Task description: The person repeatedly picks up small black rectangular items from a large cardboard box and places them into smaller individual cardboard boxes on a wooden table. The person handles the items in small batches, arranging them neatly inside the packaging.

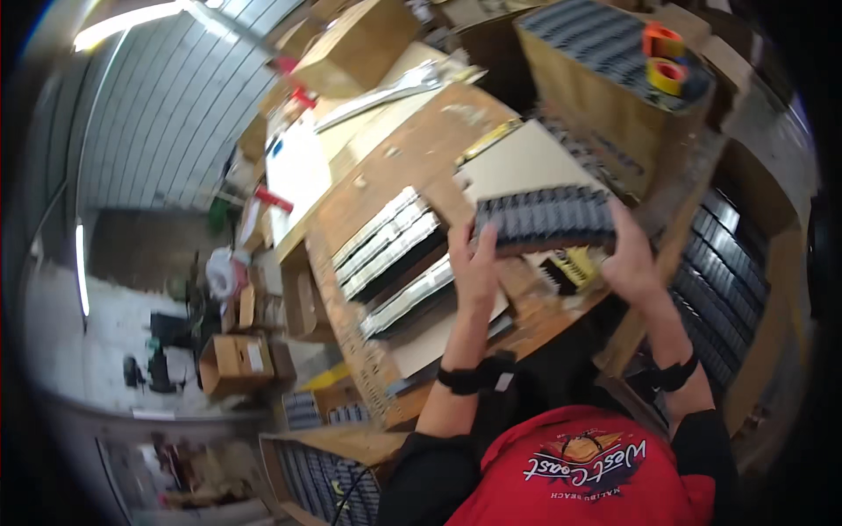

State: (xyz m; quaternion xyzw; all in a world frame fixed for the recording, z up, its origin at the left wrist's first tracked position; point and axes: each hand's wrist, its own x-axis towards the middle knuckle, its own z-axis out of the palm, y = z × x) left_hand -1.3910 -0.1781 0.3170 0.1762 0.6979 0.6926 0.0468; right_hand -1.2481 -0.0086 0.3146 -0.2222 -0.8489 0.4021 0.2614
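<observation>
Between my two hands is a long row of small dark grey pieces (545, 216), packed side by side over a cardboard sheet (531, 158). My left hand (474, 263) is closed on the row's left end, thumb on the near side. At its right end my right hand (630, 254) grips it too. What the pieces are is too blurred to tell. Left of my left hand, long black blocks with silvery-white tops (388, 245) lie on the wooden table (412, 145). A yellow and black item (570, 266) lies below the row, near my right hand.
A tall carton (588, 114) at the far right bears dark rows, an orange tape roll (661, 40) and a yellow tape roll (666, 76). To the right, an open carton (776, 307) holds many dark rows. Another open carton (282, 478) stands at the lower left.
</observation>
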